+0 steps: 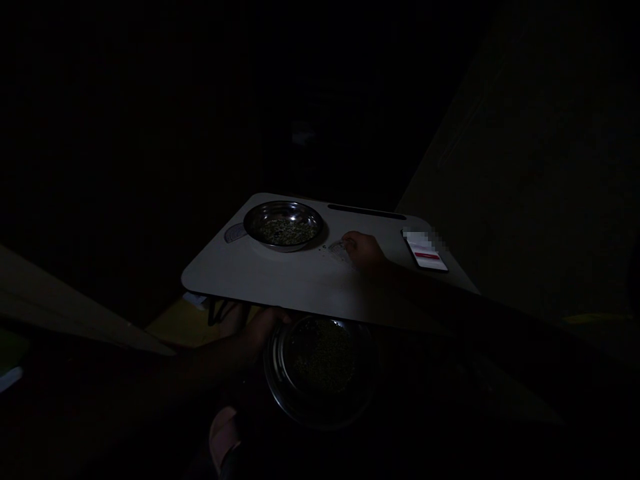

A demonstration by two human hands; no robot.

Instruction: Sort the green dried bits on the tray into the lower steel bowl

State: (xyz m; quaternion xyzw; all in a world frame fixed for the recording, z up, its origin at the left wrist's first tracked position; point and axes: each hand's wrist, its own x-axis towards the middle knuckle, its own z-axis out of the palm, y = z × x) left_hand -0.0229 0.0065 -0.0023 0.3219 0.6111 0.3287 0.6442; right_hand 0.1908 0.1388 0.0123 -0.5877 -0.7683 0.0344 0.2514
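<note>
The scene is very dark. Over the pale tabletop, my right hand (pixel 364 251) is closed, its fingers curled down beside a pale patterned patch (pixel 339 249). What the fingers hold, if anything, is hidden. A few tiny dark bits lie just left of that patch. Below the table's front edge, my left hand (pixel 266 325) grips the rim of a wide metal bowl (pixel 287 393). Small greenish grains or seeds (pixel 327 357) cover much of this bowl's bottom. Another shiny metal bowl (pixel 283 247) stands on the table, with pale, grain-like pieces (pixel 285 231) inside.
A phone (pixel 426 251) with a lit screen lies on the right part of the small white table (pixel 250 280). A dark slot (pixel 367 212) runs along the table's back edge. A pinkish object (pixel 225 437) shows at the bottom, left of the lower bowl. A wall rises at right.
</note>
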